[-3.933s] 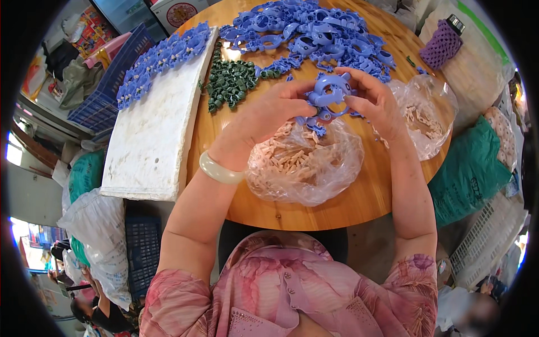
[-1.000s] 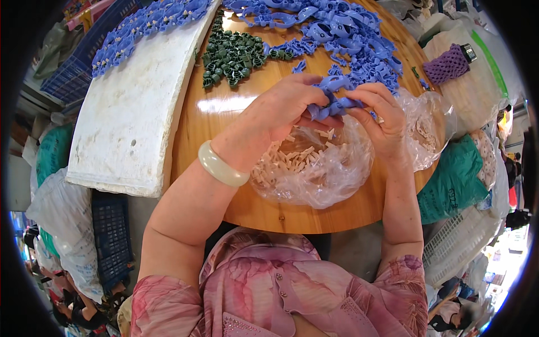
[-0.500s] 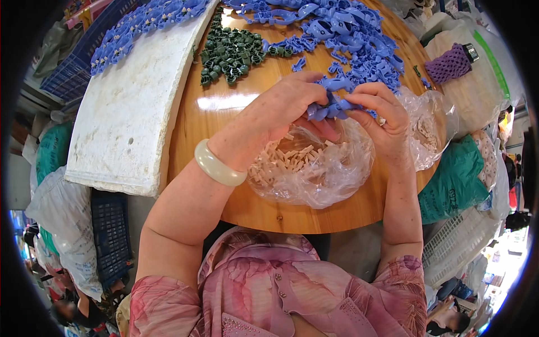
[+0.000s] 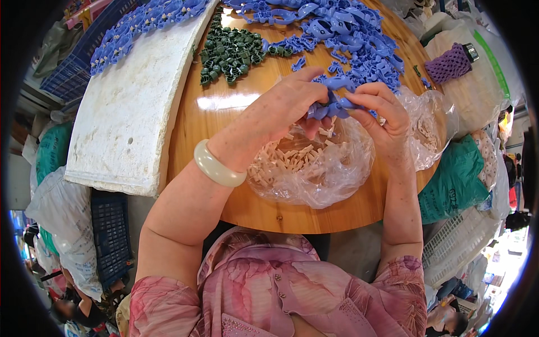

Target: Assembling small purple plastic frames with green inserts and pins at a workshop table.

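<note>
Between my two hands is a blue plastic part (image 4: 338, 105), curved and hollow, held above the table. My left hand (image 4: 300, 98), with a pale bangle on its wrist, grips the part's left side. The thumb and fingers of my right hand (image 4: 383, 115) pinch its right side. Just below lies an open clear plastic bag (image 4: 320, 185) of small beige sticks (image 4: 289, 157). Beyond my hands spreads a heap of similar blue parts (image 4: 351, 33), beside a pile of small dark green pieces (image 4: 230, 53).
A white foam board (image 4: 129, 118) overlaps the table's left side, with rows of blue parts (image 4: 120, 42) at its far end. A second clear bag (image 4: 429, 126) sits at the right. Near it are a purple knitted-covered bottle (image 4: 449, 63) and a green sack (image 4: 455, 182).
My left fingers have shifted slightly beneath the blue part, showing more of the beige sticks. Both hands keep hold of it in nearly the same place.
</note>
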{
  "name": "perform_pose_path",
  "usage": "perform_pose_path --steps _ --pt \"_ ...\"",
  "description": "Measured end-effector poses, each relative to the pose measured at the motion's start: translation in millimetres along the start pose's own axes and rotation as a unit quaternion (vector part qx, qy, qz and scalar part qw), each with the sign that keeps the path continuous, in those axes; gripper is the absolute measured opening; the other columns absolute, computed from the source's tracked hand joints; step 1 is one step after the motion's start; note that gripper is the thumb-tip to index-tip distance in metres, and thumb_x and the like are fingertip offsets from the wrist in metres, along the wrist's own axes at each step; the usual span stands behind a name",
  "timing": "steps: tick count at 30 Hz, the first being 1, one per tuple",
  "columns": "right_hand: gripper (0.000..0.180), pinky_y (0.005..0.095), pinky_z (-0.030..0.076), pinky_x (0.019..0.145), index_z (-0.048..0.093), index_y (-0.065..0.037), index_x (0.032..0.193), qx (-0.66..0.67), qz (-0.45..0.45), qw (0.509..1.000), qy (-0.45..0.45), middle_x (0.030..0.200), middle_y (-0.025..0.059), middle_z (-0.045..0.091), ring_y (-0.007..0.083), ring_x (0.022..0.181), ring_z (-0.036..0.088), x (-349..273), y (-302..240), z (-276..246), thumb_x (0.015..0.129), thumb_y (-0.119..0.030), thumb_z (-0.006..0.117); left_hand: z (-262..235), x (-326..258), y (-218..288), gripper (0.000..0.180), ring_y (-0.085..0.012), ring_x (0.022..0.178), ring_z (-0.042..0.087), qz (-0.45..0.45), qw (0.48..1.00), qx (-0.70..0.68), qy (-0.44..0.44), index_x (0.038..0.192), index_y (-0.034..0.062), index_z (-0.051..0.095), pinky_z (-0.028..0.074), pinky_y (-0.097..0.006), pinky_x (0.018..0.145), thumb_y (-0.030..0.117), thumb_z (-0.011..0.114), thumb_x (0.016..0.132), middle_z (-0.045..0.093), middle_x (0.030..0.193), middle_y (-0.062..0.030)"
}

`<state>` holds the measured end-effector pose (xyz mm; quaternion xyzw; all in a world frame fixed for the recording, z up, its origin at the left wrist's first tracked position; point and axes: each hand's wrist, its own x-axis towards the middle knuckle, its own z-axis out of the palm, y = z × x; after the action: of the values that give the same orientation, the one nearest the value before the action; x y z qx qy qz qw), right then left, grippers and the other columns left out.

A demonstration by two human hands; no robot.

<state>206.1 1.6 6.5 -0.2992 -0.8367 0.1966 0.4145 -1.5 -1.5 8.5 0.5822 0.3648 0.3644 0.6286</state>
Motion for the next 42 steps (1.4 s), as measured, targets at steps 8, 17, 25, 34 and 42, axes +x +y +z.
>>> perform_pose_path --steps 8,17,25,34,42 --pt "0.027 0.0230 0.047 0.070 0.067 -0.005 0.097 0.015 -0.014 1.000 -0.001 0.093 0.0049 0.056 0.0143 0.083 0.057 0.5 1.6 2.2 0.073 0.009 0.064 -3.1 1.3 -5.6 0.024 -0.0131 0.047 0.051 0.037 0.999 0.001 -0.029 0.079 -0.0086 0.053 0.047 -0.025 0.050 0.010 0.040 0.086 0.057 0.092 -0.0176" --pt "0.029 0.0228 0.050 0.069 0.067 -0.005 0.095 0.004 -0.022 1.000 -0.007 0.094 0.0053 0.057 0.0149 0.081 0.058 -2.9 3.8 2.3 0.071 0.011 0.064 5.8 1.6 1.5 0.021 -0.0121 0.044 0.052 -0.072 0.994 -0.082 -0.002 0.078 -0.0092 0.055 0.043 -0.024 0.043 0.006 0.042 0.082 0.058 0.085 -0.0149" --pt "0.024 0.0249 0.048 0.065 0.066 -0.003 0.094 -0.064 -0.042 0.997 0.020 0.092 0.0053 0.058 0.0149 0.078 0.058 -1.4 -0.4 6.9 0.072 0.005 0.067 4.4 0.9 -2.4 0.025 -0.0103 0.041 0.047 -0.008 0.998 -0.055 0.028 0.098 -0.0095 0.053 0.043 -0.024 0.043 0.007 0.043 0.082 0.058 0.076 -0.0135" --pt "0.023 0.0262 0.047 0.070 0.065 -0.003 0.095 -0.014 0.024 0.999 0.034 0.093 0.0059 0.059 0.0174 0.084 0.057 -2.7 -4.7 8.6 0.073 0.002 0.068 2.3 4.6 -7.5 0.034 -0.0077 0.038 0.036 -0.022 0.990 -0.140 0.013 0.108 -0.0123 0.048 0.044 -0.026 0.042 0.008 0.043 0.081 0.057 0.070 -0.0131" --pt "0.030 0.0291 0.045 0.074 0.065 -0.005 0.095 -0.081 -0.023 0.996 0.017 0.092 0.0042 0.061 0.0210 0.088 0.056 -1.3 -1.5 5.2 0.066 0.003 0.069 -0.9 3.1 -9.2 0.028 -0.0084 0.041 0.038 -0.008 0.996 -0.089 -0.008 0.086 -0.0121 0.057 0.047 -0.026 0.048 0.011 0.042 0.085 0.055 0.091 -0.0163"
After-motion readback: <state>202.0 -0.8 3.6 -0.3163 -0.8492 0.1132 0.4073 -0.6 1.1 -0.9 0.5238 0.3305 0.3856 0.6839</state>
